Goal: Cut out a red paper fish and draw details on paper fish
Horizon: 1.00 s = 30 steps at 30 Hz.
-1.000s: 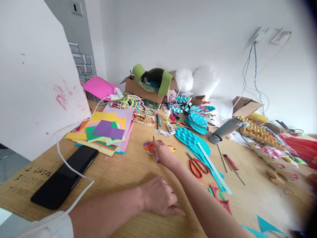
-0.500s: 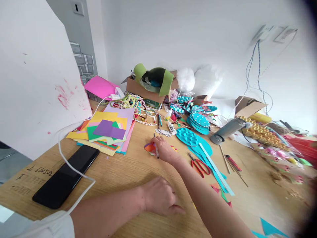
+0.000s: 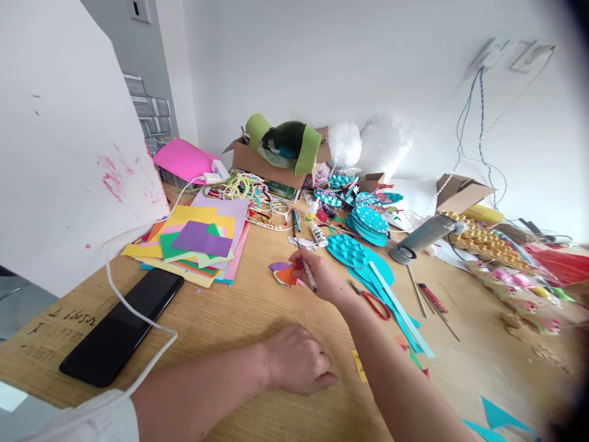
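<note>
In the head view my right hand [image 3: 326,279] grips a slim pen [image 3: 310,276] in its fingers, just above the table. Beside those fingers lie small cut paper pieces, an orange one [image 3: 288,276] and a purple one [image 3: 278,266] among them; the hand partly covers this group. My left hand [image 3: 299,359] rests on the tabletop nearer to me, curled into a loose fist with its inner side hidden. Right of my right wrist are red-handled scissors [image 3: 376,305], partly behind the forearm. A small yellow paper piece [image 3: 359,366] lies between my forearms.
A stack of coloured paper [image 3: 202,239] and a black phone [image 3: 124,325] with a white cable across it lie left. Glue bottles [image 3: 318,234], blue foam shapes [image 3: 347,252], a grey flask [image 3: 426,238] and a red cutter [image 3: 433,298] are right. A cardboard box [image 3: 257,161] stands behind.
My right hand has shifted right and back from the paper pieces with the pen, uncovering more of the orange and purple ones. The yellow piece now shows beside my forearm. My left hand stays nearly still.
</note>
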### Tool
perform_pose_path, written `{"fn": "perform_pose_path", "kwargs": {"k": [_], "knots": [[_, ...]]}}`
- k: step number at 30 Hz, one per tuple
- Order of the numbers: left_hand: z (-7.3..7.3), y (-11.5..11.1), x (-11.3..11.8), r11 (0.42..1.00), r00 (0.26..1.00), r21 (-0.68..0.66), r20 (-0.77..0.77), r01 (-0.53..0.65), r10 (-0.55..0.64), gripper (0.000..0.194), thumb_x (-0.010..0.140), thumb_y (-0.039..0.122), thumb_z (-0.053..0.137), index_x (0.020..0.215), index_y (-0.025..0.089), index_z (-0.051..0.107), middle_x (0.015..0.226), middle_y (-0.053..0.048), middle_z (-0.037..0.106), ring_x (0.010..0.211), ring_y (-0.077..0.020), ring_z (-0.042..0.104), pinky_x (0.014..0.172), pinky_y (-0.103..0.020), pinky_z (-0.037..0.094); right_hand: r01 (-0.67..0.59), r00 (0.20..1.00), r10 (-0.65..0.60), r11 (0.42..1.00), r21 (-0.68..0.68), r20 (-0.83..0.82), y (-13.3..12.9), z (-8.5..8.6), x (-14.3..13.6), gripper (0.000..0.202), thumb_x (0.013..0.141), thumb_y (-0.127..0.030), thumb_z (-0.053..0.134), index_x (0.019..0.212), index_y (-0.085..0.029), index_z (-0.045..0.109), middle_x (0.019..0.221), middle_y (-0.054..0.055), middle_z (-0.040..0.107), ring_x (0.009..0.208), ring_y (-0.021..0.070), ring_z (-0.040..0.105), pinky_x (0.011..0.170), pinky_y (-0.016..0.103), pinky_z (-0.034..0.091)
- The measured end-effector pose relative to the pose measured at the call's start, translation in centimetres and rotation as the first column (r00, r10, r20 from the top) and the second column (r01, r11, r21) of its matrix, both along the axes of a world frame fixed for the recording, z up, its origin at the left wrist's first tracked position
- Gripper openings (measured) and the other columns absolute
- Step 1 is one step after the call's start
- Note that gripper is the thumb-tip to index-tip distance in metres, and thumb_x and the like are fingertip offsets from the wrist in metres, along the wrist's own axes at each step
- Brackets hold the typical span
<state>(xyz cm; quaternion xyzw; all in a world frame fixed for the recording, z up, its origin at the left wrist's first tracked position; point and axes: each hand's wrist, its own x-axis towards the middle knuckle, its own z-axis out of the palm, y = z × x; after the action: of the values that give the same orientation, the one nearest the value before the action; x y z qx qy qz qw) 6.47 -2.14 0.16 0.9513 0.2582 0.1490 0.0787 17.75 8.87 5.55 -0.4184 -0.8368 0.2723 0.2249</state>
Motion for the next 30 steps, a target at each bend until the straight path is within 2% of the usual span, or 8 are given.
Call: {"fn": "perform_pose_path", "kwargs": {"k": [3,7,10,13,16,19,22,30], "knots": [[-0.2,0.0,0.1,1.0,1.0,0.008,0.031,0.0,-0.001,0.034,0.092,0.042,0.05,0.076,0.02,0.07,0.071,0.0,0.072,0.068,-0.0179,0.067,0.06,-0.032,0.045,0.048,0.999,-0.049,0.999,-0.02,-0.008,-2.2,0.4,2.0,0.01,0.082,-0.019,0.054,0.091,-0.019,0.057,0.071,0.001,0.062,0.062,0.0142,0.056,0.055,0.024,0.043],[-0.5,0.0,0.2,0.999,0.997,0.032,0.08,-0.011,0.009,0.034,0.093,0.035,0.048,0.072,0.018,0.068,0.068,-0.002,0.069,0.064,-0.0174,0.064,0.06,-0.032,0.044,0.109,0.994,-0.109,0.994,-0.031,0.015,-4.7,-1.2,4.0,0.007,0.083,-0.016,0.052,0.086,-0.019,0.057,0.073,0.001,0.063,0.061,0.0141,0.057,0.055,0.024,0.044],[-0.3,0.0,0.1,0.992,0.987,0.075,0.133,-0.101,0.091,0.032,0.093,0.03,0.046,0.072,0.017,0.066,0.071,-0.004,0.067,0.07,-0.018,0.061,0.067,-0.034,0.045,0.141,0.99,-0.142,0.989,0.03,0.026,-5.7,-2.7,4.6,0.012,0.082,-0.011,0.049,0.087,-0.019,0.056,0.078,0.003,0.064,0.067,0.0155,0.059,0.06,0.025,0.045],[0.3,-0.1,0.0,0.967,0.963,0.106,0.161,-0.233,0.214,0.028,0.094,0.028,0.045,0.076,0.016,0.064,0.08,-0.006,0.064,0.085,-0.0214,0.058,0.075,-0.036,0.044,0.165,0.986,-0.168,0.981,0.102,0.013,-6.0,-3.6,4.9,0.012,0.083,-0.012,0.049,0.087,-0.019,0.056,0.08,0.004,0.064,0.069,0.0169,0.061,0.062,0.027,0.046],[0.9,-0.2,0.1,0.949,0.95,0.083,0.102,-0.303,0.294,0.024,0.093,0.033,0.048,0.086,0.015,0.063,0.091,-0.009,0.062,0.094,-0.0238,0.054,0.081,-0.039,0.042,0.303,0.953,-0.295,0.941,0.152,-0.072,-6.3,-4.1,5.0,0.01,0.088,-0.018,0.048,0.092,-0.019,0.057,0.082,0.005,0.066,0.07,0.0174,0.063,0.062,0.027,0.047],[1.1,-0.4,0.2,0.94,0.941,0.054,0.0,-0.337,0.337,0.029,0.091,0.038,0.051,0.097,0.012,0.063,0.096,-0.011,0.063,0.095,-0.0259,0.053,0.084,-0.041,0.042,0.415,0.907,-0.389,0.891,0.186,-0.159,-6.8,-4.7,5.1,0.01,0.092,-0.024,0.047,0.094,-0.021,0.056,0.079,0.004,0.067,0.066,0.0168,0.063,0.06,0.026,0.047],[0.9,-0.6,0.4,0.936,0.934,0.052,-0.064,-0.349,0.352,0.033,0.091,0.04,0.051,0.1,0.011,0.065,0.098,-0.013,0.064,0.098,-0.028,0.053,0.087,-0.044,0.04,0.348,0.933,-0.313,0.909,0.229,-0.176,-7.4,-5.2,5.3,0.01,0.093,-0.024,0.048,0.093,-0.021,0.058,0.079,0.004,0.066,0.069,0.0172,0.063,0.063,0.027,0.048],[0.8,-0.3,0.3,0.923,0.917,0.04,-0.106,-0.382,0.384,0.041,0.092,0.041,0.047,0.115,0.011,0.063,0.113,-0.014,0.063,0.11,-0.0315,0.049,0.097,-0.048,0.035,0.122,0.992,-0.11,0.948,0.295,-0.056,-7.4,-5.1,5.6,0.017,0.095,-0.019,0.043,0.091,-0.02,0.06,0.078,0.007,0.063,0.072,0.0189,0.06,0.068,0.03,0.047]]}}
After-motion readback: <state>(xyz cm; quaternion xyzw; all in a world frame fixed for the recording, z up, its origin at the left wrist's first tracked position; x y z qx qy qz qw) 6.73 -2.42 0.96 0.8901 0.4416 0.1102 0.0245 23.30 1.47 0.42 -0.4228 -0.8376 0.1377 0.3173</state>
